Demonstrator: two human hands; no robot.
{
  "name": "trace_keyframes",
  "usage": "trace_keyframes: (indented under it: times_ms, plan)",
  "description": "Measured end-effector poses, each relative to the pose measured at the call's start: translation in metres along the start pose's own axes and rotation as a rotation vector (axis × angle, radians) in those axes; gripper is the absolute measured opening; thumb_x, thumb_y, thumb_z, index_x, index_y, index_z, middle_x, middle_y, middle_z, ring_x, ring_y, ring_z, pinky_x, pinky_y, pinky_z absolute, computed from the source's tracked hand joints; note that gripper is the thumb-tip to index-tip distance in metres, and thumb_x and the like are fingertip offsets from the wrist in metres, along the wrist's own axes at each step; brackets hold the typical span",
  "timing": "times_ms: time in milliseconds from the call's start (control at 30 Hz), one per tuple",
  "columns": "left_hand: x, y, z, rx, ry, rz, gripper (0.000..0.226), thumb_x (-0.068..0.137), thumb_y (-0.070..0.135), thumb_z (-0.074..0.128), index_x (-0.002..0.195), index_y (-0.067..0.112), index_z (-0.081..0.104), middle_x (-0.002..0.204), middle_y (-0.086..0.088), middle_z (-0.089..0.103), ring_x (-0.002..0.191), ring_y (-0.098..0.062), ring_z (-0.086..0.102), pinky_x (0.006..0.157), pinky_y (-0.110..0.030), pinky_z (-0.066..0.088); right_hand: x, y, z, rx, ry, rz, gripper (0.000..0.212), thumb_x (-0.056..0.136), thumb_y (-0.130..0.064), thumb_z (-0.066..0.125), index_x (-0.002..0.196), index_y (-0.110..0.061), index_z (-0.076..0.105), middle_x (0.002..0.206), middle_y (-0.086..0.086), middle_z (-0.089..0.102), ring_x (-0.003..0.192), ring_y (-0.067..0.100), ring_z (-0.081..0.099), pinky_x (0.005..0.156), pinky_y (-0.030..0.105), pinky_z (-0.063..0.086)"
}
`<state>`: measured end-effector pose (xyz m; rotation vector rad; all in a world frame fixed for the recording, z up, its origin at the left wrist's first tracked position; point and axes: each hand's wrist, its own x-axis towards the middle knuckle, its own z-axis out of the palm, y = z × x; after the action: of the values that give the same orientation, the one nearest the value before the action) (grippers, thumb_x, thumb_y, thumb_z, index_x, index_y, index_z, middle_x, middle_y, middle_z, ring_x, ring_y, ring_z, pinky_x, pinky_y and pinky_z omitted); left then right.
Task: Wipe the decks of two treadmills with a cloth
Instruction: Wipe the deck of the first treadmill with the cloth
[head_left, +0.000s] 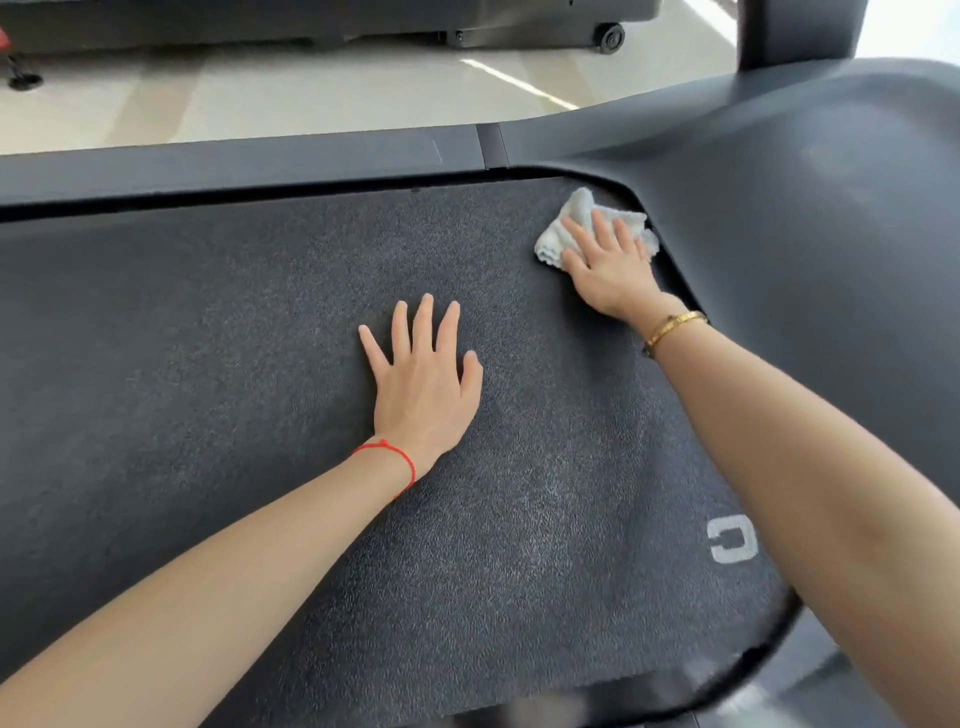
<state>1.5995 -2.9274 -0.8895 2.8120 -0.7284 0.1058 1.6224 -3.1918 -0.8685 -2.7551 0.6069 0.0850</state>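
A dark textured treadmill deck (218, 364) fills most of the view. A crumpled white cloth (582, 208) lies at the deck's far right corner, against the curved edge of the motor cover. My right hand (605, 262) presses flat on the cloth with straight fingers; a gold bracelet circles its wrist. My left hand (426, 374) rests flat on the deck's middle, fingers spread, holding nothing; a red string is tied at its wrist.
The grey motor cover (810, 208) rises on the right with a dark upright post (795, 31) behind it. A side rail (234, 166) runs along the deck's far edge. Beyond is a pale floor (260, 98) and another machine's wheeled base (608, 36).
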Motion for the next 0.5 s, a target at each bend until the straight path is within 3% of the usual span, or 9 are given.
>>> trace_keyframes:
  times_ms: [300,500]
  plan:
    - [0.002,0.001,0.001,0.048,0.009,0.002,0.063,0.096,0.045,0.021,0.155,0.024,0.024,0.163,-0.006,0.021,0.150,-0.031,0.014,0.116,-0.067,0.010,0.026,-0.004,-0.003,0.043,0.073,-0.021,0.050,0.104,-0.050,0.016,0.152,-0.044,0.022,0.166,0.000,0.008,0.152,0.027,0.002,0.121,0.050,0.001]
    - [0.002,0.001,0.000,0.043,-0.002,-0.001,0.062,0.097,0.045,0.024,0.155,0.024,0.023,0.163,-0.005,0.020,0.151,-0.030,0.013,0.116,-0.067,0.009,-0.026,-0.003,0.006,0.009,0.046,-0.225,0.047,0.106,-0.044,0.021,0.153,-0.042,0.025,0.164,-0.006,0.016,0.150,0.024,0.008,0.121,0.044,0.004]
